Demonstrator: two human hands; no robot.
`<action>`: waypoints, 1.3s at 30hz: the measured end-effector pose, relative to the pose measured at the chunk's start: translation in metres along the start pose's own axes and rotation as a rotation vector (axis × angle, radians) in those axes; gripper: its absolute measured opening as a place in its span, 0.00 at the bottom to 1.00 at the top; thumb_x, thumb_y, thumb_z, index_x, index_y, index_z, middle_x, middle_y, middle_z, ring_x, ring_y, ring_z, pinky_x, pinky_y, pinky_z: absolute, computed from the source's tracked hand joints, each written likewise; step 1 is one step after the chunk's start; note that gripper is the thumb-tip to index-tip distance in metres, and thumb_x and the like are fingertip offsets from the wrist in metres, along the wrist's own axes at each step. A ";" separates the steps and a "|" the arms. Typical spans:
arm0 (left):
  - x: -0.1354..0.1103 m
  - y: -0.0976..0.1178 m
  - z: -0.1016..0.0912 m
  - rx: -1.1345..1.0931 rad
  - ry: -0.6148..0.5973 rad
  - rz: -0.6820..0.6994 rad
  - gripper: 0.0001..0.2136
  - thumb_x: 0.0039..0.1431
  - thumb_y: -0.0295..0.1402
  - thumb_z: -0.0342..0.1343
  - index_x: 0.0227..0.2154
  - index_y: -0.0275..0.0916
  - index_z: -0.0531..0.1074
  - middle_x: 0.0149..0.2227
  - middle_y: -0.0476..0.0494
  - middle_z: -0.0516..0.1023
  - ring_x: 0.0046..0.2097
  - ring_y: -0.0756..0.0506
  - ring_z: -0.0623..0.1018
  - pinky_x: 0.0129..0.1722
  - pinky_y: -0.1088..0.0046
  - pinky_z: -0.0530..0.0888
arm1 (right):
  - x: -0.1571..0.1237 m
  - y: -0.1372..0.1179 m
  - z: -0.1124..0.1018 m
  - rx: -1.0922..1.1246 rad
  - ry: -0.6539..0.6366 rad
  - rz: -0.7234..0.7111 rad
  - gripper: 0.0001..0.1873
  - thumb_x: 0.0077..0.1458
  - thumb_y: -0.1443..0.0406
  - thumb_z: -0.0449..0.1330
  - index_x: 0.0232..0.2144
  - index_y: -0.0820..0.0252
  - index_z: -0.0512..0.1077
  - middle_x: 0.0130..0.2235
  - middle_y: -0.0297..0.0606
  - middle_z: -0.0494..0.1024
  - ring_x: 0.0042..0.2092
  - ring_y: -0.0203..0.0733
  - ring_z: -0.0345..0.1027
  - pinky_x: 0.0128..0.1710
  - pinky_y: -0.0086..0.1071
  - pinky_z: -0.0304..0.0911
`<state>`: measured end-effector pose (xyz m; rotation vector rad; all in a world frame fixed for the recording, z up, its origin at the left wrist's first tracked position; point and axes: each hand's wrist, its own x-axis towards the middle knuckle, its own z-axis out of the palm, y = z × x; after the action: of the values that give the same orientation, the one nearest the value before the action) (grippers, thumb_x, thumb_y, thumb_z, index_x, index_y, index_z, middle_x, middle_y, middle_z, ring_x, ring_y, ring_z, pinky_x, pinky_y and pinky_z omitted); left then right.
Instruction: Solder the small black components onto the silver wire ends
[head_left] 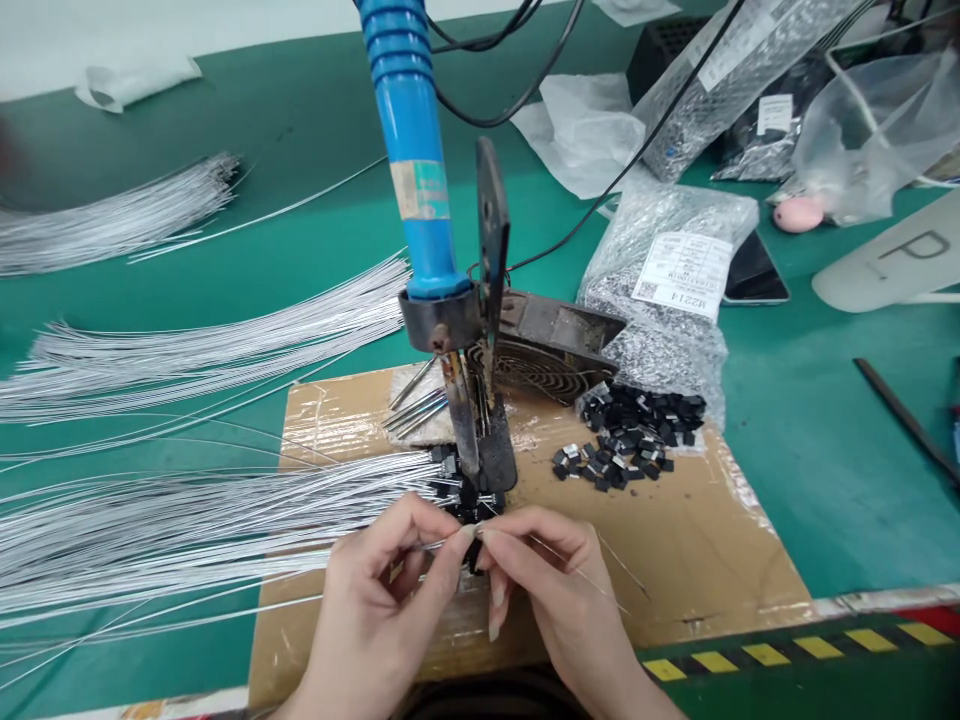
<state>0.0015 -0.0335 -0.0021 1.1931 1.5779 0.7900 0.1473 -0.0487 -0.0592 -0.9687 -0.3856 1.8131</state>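
White wire (431, 545), pinched in the grip of the left hand (390, 590), just below the tip of a blue-handled soldering iron (412, 150), above cardboard (675, 560) on the green tabletop (787, 400). Close beside, the right hand (555, 570), with fingertips pressed together in a closed grip, contents too small to tell. To the left, bundled wires (225, 510); to the right, heaped black connectors (630, 440).

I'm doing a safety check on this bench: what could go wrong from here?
Burns: the left hand and right hand are close to the lower end of the soldering iron; if it is hot, a slip could burn a finger.
Tangling: the loosely bunched white wires cross one another and might snag.
Scattering: small black connectors lie loose on the cardboard, so a bump could spread them.
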 end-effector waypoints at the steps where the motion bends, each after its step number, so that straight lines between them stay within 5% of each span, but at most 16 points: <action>1: 0.000 0.000 0.000 0.012 -0.001 0.006 0.10 0.64 0.36 0.62 0.26 0.40 0.77 0.21 0.52 0.73 0.23 0.51 0.64 0.23 0.73 0.56 | 0.000 -0.001 -0.001 -0.004 -0.007 0.011 0.10 0.57 0.59 0.74 0.30 0.61 0.85 0.26 0.34 0.81 0.20 0.31 0.71 0.20 0.23 0.71; 19: -0.005 -0.008 0.002 0.085 0.056 0.061 0.09 0.65 0.35 0.62 0.28 0.41 0.78 0.25 0.49 0.78 0.27 0.50 0.73 0.27 0.75 0.66 | -0.001 -0.004 -0.002 0.017 -0.047 0.020 0.09 0.59 0.60 0.72 0.31 0.60 0.85 0.27 0.33 0.81 0.19 0.28 0.70 0.20 0.21 0.70; 33: -0.008 -0.014 0.011 0.007 0.125 0.048 0.07 0.64 0.34 0.63 0.30 0.42 0.78 0.26 0.52 0.80 0.27 0.51 0.74 0.28 0.79 0.68 | -0.002 0.005 0.012 0.123 0.065 -0.019 0.08 0.56 0.58 0.74 0.32 0.57 0.87 0.27 0.34 0.82 0.20 0.27 0.68 0.21 0.21 0.72; 39: -0.006 -0.009 0.008 0.013 0.106 -0.013 0.07 0.63 0.35 0.63 0.30 0.41 0.78 0.26 0.51 0.80 0.28 0.51 0.74 0.29 0.77 0.67 | -0.008 0.001 0.002 -0.003 -0.003 -0.042 0.13 0.65 0.54 0.67 0.39 0.55 0.87 0.30 0.37 0.83 0.24 0.33 0.74 0.24 0.25 0.74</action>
<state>0.0063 -0.0422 -0.0112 1.1660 1.6775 0.8475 0.1459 -0.0557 -0.0553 -0.9537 -0.4076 1.7766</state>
